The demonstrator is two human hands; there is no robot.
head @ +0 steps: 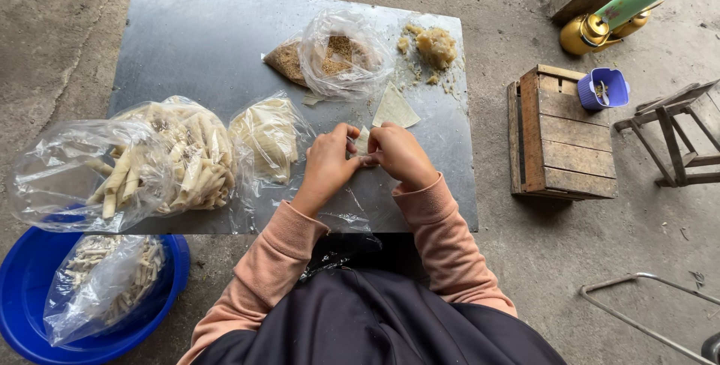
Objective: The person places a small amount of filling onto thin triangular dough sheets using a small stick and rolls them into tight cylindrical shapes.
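Left hand [328,163] and right hand [398,154] curled together, fingers pinching a small pale wrapper piece [362,141] between them, above a grey metal sheet [202,43], triangular wrapper [395,107] just beyond, bag of rolled wraps [187,154] to the left, crumbly filling pile [436,46] farther back

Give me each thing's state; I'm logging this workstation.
Left hand: pinching the wrapper.
Right hand: pinching the wrapper.
Wrapper: partly folded.
Filling bag: open.
Roll bag: open, full.
Blue tub: holds a bag.
Crate: upside down.
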